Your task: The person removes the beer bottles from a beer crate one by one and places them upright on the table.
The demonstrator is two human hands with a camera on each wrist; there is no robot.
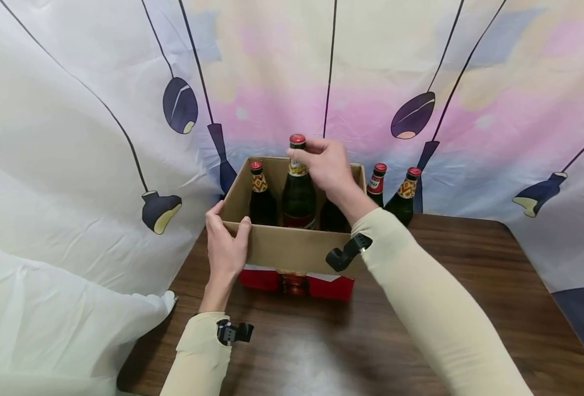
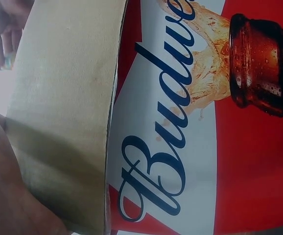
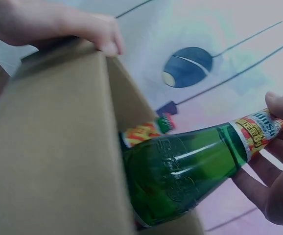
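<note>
My right hand [image 1: 329, 165] grips a green glass beer bottle [image 1: 299, 198] by its neck, just under the red cap. The bottle stands upright, its lower part inside an open cardboard box [image 1: 292, 247]. In the right wrist view, the fingers wrap the patterned neck label [image 3: 256, 129]. My left hand [image 1: 225, 245] holds the box's near left corner, thumb on the front rim. Inside the box, another bottle [image 1: 262, 201] stands to the left, and a dark bottle [image 1: 332, 217] is partly hidden by the right hand. A Budweiser print [image 2: 161, 112] covers the box's outside.
Two red-capped bottles [image 1: 405, 192] stand behind the right forearm, beyond the box's right side. The box rests on a dark wooden table [image 1: 460, 264]. A printed curtain [image 1: 282, 71] hangs along the back, and white cloth [image 1: 64, 319] drapes at the left.
</note>
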